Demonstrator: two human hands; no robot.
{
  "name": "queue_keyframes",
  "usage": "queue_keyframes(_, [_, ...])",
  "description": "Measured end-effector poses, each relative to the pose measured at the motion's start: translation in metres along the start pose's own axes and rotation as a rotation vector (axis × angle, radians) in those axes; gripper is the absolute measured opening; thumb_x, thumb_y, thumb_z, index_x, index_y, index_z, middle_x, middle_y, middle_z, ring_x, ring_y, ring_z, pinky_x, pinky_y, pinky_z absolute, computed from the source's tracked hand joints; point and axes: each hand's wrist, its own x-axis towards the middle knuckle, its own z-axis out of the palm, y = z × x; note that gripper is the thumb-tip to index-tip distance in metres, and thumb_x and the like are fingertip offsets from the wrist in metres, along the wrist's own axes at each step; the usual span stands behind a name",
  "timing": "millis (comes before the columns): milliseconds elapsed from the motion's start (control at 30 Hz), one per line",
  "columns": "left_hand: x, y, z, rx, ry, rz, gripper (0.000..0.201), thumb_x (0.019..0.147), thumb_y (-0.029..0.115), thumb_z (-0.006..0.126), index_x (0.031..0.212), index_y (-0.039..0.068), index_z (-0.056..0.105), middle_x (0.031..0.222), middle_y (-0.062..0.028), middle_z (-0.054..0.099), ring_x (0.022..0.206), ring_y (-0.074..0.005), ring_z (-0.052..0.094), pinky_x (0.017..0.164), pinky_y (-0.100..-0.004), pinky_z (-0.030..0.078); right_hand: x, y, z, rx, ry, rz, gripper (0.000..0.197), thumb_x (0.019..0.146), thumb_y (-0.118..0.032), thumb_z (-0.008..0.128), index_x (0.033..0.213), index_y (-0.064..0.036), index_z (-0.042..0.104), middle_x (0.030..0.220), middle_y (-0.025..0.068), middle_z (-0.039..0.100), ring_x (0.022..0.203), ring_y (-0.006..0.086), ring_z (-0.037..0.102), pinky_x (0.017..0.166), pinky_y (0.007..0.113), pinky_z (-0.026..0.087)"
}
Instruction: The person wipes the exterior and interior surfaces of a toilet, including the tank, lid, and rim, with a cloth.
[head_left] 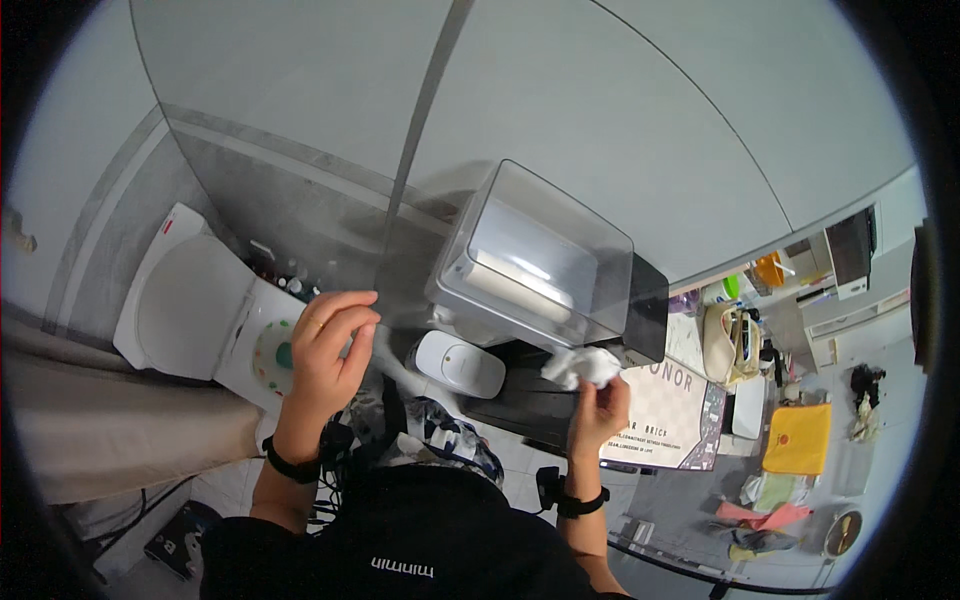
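Note:
My right hand [603, 408] pinches a crumpled white tissue [583, 367] between thumb and fingers. It is just below the near edge of a large clear plastic bin [600, 235], and the tissue looks close to that edge. Inside the bin lies a long white shape, seen through the wall. My left hand [332, 345] is raised at the left with its fingers loosely curved and apart, and nothing shows in it. A ring is on one of its fingers. Between my hands, lower down, is a small white lidded bin [460, 364].
At the left stands a white toilet [190, 290], with small bottles [295, 283] behind it. A black box [648, 310] adjoins the clear bin. To the right are a printed mat [660, 415], a beige bag [722, 345], a yellow cloth [797, 440] and a pan [843, 533].

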Motion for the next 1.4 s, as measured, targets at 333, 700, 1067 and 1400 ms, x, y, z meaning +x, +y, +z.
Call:
queue_keyframes(333, [-0.003, -0.01, 0.001, -0.194, -0.083, -0.102, 0.006, 0.077, -0.001, 0.047, 0.078, 0.0, 0.052, 0.085, -0.0093, 0.059, 0.077, -0.0235, 0.055, 0.068, -0.0308, 0.043, -0.001, -0.012, 0.016, -0.107, -0.054, -0.025, 0.02, 0.071, 0.002, 0.061, 0.089, 0.002, 0.051, 0.079, 0.0035, 0.054, 0.068, 0.0076, 0.051, 0.06, 0.019, 0.042])
queue_keyframes(700, [-0.005, -0.005, -0.01, -0.198, -0.128, -0.094, 0.009, 0.073, -0.004, 0.051, 0.08, 0.0, 0.053, 0.086, -0.0109, 0.059, 0.078, -0.0213, 0.056, 0.07, -0.0295, 0.043, -0.001, -0.056, 0.093, -0.089, -0.337, -0.368, 0.028, 0.058, -0.002, 0.071, 0.074, -0.0015, 0.049, 0.064, 0.0109, 0.045, 0.053, 0.024, 0.046, 0.047, 0.03, 0.039])
queue_keyframes(1067, [-0.013, -0.004, 0.016, -0.303, -0.278, -0.309, 0.049, 0.067, 0.016, 0.069, 0.107, 0.0, 0.046, 0.101, -0.0152, 0.054, 0.091, -0.0265, 0.054, 0.076, -0.0312, 0.043, -0.01, -0.095, 0.101, 0.597, -0.894, -0.011, 0.043, 0.077, 0.003, 0.053, 0.115, 0.0006, 0.035, 0.108, 0.0165, 0.049, 0.1, 0.0215, 0.051, 0.084, 0.029, 0.041])
queue_keyframes(1400, [0.064, -0.057, 0.083, -0.235, 0.093, -0.431, 0.034, 0.072, 0.016, 0.063, 0.1, 0.0, 0.052, 0.098, -0.0111, 0.051, 0.088, -0.0175, 0.051, 0.075, -0.0279, 0.042, -0.002, -0.066, 0.037, 0.4, -0.887, 0.0, 0.045, 0.075, 0.004, 0.053, 0.116, 0.0006, 0.036, 0.122, 0.0186, 0.04, 0.107, 0.0257, 0.047, 0.086, 0.034, 0.042])
